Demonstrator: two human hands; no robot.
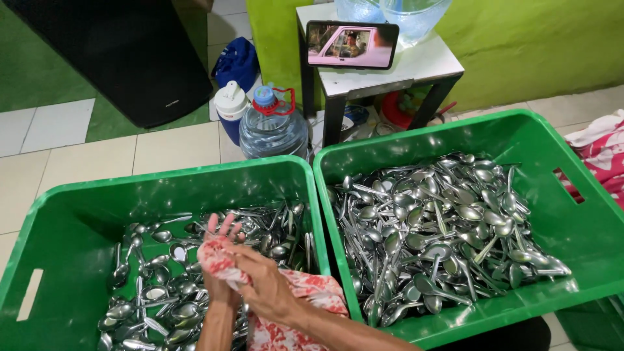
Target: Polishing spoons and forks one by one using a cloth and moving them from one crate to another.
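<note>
Head view: two hands wiping cutlery over green crates of metal spoons.

Left hand (221, 260) half open, fingers splayed, wrapped in a red-and-white cloth (286, 299); right hand (270, 289) closed around that cloth above the left crate (78, 195). Soft, light, limp cloth, easily bunched anywhere. Spoons (442, 234) probably stiff, slippery; best gripped by handles.

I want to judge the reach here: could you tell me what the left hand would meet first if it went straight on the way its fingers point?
Probably the spoons heaped in the left green crate, just beyond the left hand; depth is unclear.
</note>
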